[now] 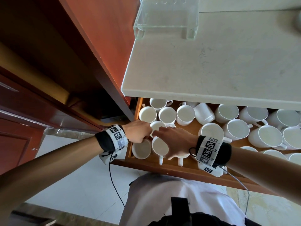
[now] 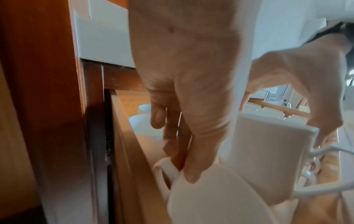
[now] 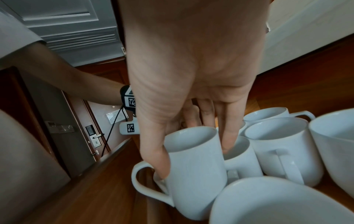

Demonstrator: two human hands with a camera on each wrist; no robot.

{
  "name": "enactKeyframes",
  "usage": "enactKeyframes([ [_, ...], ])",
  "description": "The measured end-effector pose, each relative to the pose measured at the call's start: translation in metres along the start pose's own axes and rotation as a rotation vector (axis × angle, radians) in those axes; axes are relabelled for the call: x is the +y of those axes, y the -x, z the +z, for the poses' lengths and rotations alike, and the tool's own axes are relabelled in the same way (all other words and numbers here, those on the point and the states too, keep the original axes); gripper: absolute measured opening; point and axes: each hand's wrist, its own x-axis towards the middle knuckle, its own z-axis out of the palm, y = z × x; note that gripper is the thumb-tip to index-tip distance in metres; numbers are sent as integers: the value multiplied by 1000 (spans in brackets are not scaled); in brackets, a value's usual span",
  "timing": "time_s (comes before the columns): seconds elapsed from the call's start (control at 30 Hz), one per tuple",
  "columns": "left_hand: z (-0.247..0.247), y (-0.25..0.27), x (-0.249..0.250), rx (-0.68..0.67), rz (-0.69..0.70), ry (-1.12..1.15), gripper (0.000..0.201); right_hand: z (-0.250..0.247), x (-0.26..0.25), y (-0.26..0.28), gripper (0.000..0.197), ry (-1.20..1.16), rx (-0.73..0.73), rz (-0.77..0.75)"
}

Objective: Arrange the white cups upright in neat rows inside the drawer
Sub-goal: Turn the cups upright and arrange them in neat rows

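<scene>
The wooden drawer (image 1: 164, 168) stands open under the counter and holds several white cups. At its front left corner my left hand (image 1: 145, 136) grips an upright cup (image 1: 141, 149); in the left wrist view its fingers (image 2: 172, 145) curl at the handle (image 2: 164, 168) and the thumb presses the body (image 2: 214, 197). Right beside it my right hand (image 1: 165, 142) pinches a second upright cup (image 1: 160, 148) (image 3: 193, 166), with the thumb by its handle (image 3: 140, 183) and the fingers (image 3: 228, 136) down its far side. One cup (image 1: 204, 113) in the back lies on its side.
Upright cups (image 1: 167, 115) line the drawer's back left, and looser cups (image 1: 267, 136) fill the right. The white countertop (image 1: 211, 62) overhangs the drawer's rear and carries a clear acrylic stand (image 1: 166, 18). A brown cabinet side (image 1: 97, 62) flanks the left.
</scene>
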Motion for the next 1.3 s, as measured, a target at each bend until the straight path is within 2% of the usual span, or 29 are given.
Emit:
enactKeyframes([
  [0.13,-19,17,2,101,32,62,26,-1,0,0,92,23,-3,0],
  [0.23,-36,31,5,133,26,44,24,-2,0,1,92,28,-7,0],
  [0.37,-57,51,3,193,25,57,43,0,1,-3,89,25,-12,3],
  [0.63,-76,63,-12,216,-73,45,27,7,8,-9,88,-61,-22,37],
  [0.73,-74,62,-11,242,-65,78,32,11,8,-12,89,-28,-21,35],
  [0.93,-67,63,-9,247,-87,95,16,15,8,-20,95,39,-41,40],
  [1.17,-68,65,-10,242,-90,138,22,18,8,-24,93,89,-48,42],
  [1.3,-70,65,-10,254,-85,168,39,22,8,-25,90,104,-51,31],
])
